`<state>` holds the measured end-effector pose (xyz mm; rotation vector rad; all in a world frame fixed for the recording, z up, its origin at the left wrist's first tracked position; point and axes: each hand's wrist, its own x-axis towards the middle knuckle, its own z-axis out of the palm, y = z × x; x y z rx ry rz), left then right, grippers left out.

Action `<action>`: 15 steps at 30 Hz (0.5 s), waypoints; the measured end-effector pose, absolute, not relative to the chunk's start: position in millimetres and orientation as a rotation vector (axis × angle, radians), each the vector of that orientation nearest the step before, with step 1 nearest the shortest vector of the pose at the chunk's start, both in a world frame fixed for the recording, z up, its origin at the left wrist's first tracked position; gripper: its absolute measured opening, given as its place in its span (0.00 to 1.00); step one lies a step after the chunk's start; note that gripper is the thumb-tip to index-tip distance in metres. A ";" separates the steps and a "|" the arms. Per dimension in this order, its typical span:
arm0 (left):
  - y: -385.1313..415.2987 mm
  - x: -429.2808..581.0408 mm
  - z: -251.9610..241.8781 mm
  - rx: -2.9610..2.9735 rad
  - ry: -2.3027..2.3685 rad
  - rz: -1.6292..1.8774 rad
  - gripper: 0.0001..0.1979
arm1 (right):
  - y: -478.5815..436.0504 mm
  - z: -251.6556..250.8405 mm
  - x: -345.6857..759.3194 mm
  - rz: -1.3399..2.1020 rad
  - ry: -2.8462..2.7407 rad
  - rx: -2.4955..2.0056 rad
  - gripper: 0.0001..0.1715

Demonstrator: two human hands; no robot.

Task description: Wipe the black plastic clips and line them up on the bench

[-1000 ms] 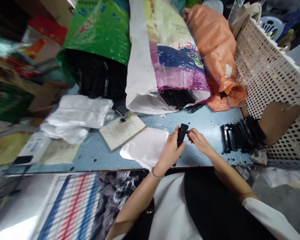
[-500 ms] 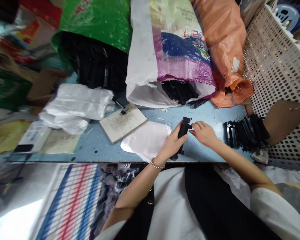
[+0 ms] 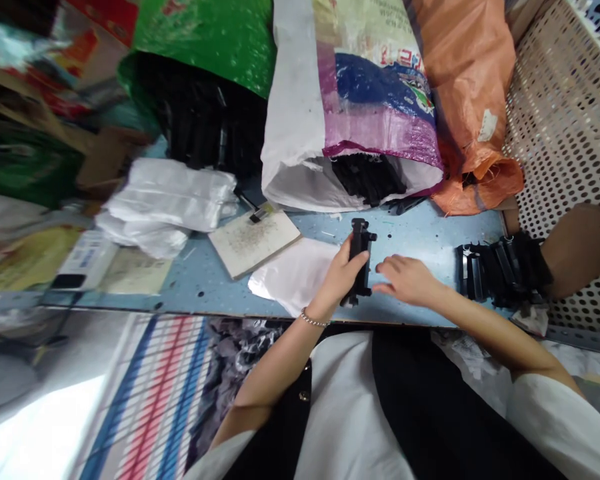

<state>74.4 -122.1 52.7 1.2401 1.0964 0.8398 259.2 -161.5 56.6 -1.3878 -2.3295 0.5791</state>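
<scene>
My left hand [image 3: 344, 268] is wrapped round a long black plastic part [image 3: 361, 257] with short pegs along its right side. The part stands nearly lengthwise to me, just above the blue table. To its right is my right hand [image 3: 405, 279], apart from the part, fingers spread and slightly bent, with nothing seen in them. Under and beside the left hand lies a stack of thin white sheets or bags [image 3: 294, 273]. A row of similar black parts [image 3: 503, 267] rests on the table to the right of my right hand.
Along the back lie a green sack [image 3: 205, 40], a white-and-purple sack [image 3: 295, 133] with black parts in its mouth, and an orange sack [image 3: 475, 87]. A perforated crate [image 3: 570, 113] borders the right. Left are a stained board [image 3: 255, 243] and folded white plastic bags [image 3: 175, 197].
My right hand has moved off the black part's pegs and down, its fingers opening. My left hand still holds the part, now turned more upright in view. The camera view has shifted slightly.
</scene>
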 end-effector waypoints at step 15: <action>-157.6 148.5 -46.8 1.594 1.244 0.807 0.28 | 18.2 45.7 289.5 0.159 -1.853 -2.229 0.19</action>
